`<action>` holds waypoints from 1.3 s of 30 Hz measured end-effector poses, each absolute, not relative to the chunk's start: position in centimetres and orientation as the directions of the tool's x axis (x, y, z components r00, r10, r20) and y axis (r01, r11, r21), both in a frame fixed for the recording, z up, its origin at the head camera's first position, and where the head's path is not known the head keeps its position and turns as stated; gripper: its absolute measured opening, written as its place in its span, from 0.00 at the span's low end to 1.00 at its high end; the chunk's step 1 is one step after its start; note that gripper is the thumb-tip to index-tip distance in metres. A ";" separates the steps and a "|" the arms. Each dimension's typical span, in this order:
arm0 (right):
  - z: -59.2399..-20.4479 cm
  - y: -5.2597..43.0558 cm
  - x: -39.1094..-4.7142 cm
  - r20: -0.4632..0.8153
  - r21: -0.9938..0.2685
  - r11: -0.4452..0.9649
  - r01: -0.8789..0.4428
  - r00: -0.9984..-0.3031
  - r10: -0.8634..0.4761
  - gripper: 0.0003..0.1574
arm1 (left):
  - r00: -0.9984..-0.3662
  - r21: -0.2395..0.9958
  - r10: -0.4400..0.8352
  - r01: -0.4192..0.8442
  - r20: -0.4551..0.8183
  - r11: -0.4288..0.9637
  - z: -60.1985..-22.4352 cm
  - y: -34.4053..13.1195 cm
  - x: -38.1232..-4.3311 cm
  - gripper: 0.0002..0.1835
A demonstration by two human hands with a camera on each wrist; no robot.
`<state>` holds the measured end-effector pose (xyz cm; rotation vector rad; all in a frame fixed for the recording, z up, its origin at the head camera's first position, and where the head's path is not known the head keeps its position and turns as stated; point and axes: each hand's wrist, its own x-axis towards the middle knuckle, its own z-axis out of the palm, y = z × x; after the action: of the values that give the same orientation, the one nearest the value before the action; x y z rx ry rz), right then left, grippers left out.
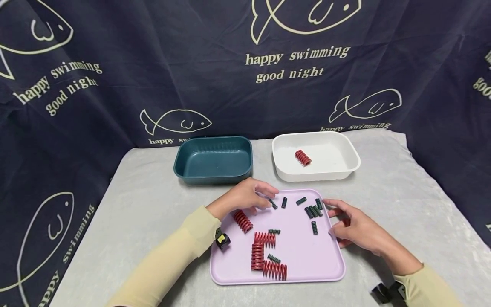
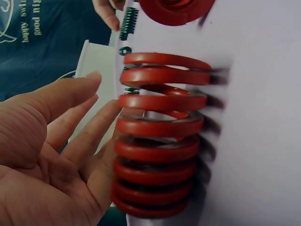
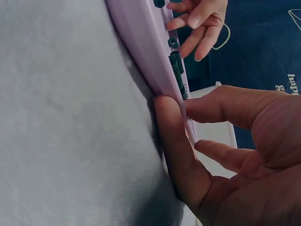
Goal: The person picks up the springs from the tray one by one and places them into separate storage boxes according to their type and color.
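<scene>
Over the far left corner of the lilac tray (image 1: 299, 256) my left hand (image 1: 249, 196) hovers with fingers spread and nothing between them. Its fingertips are right by a small dark green spring (image 1: 273, 204). A thick red spring (image 1: 243, 221) lies just below that hand; it looms large in the left wrist view. At the tray's right edge, my right hand (image 1: 354, 228) pinches the rim, with fingertips on both sides of it in the right wrist view. Several small green springs (image 1: 314, 227) lie near it, some clustered.
More red springs (image 1: 257, 256) lie at the tray's near left, with small green springs (image 1: 274, 258) beside them. Behind the tray stand a teal bin (image 1: 212, 175) and a white bin (image 1: 318, 175). One red spring (image 1: 303, 157) lies in the white bin. A dark printed curtain (image 1: 230, 85) hangs behind.
</scene>
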<state>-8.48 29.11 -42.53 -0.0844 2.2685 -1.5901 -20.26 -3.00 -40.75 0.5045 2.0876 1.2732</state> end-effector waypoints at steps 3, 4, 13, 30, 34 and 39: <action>-42.5 29.0 -8.5 -0.266 -0.916 0.366 0.162 -0.930 -0.254 0.51 | -0.747 0.857 0.578 0.021 -0.329 0.515 -40.9 -2.6 -20.2 0.19; -42.5 29.0 -8.5 -0.267 -0.915 0.369 0.163 -0.930 -0.253 0.51 | -0.756 0.845 0.567 0.035 -0.326 0.533 -40.9 -2.5 -20.1 0.19; -42.3 28.9 -8.6 -0.281 -0.910 0.376 0.177 -0.928 -0.243 0.52 | -0.826 0.739 0.533 0.242 -0.183 0.629 -41.2 -1.8 -19.5 0.17; -42.4 29.0 -8.5 -0.280 -0.908 0.381 0.175 -0.929 -0.240 0.51 | -0.800 0.829 0.542 0.106 -0.256 0.549 -41.6 -2.0 -19.1 0.10; -42.5 29.0 -8.5 -0.276 -0.910 0.378 0.172 -0.930 -0.242 0.51 | -0.786 0.873 0.548 0.021 -0.287 0.487 -41.2 -2.4 -19.2 0.11; -42.5 29.1 -8.4 -0.275 -0.912 0.373 0.172 -0.930 -0.244 0.51 | -0.784 0.903 0.561 -0.001 -0.268 0.430 -40.5 -3.1 -19.3 0.12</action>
<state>-8.43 29.09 -42.52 -0.0634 2.2743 -1.5755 -19.35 -3.07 -40.47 0.4703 2.1427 1.3530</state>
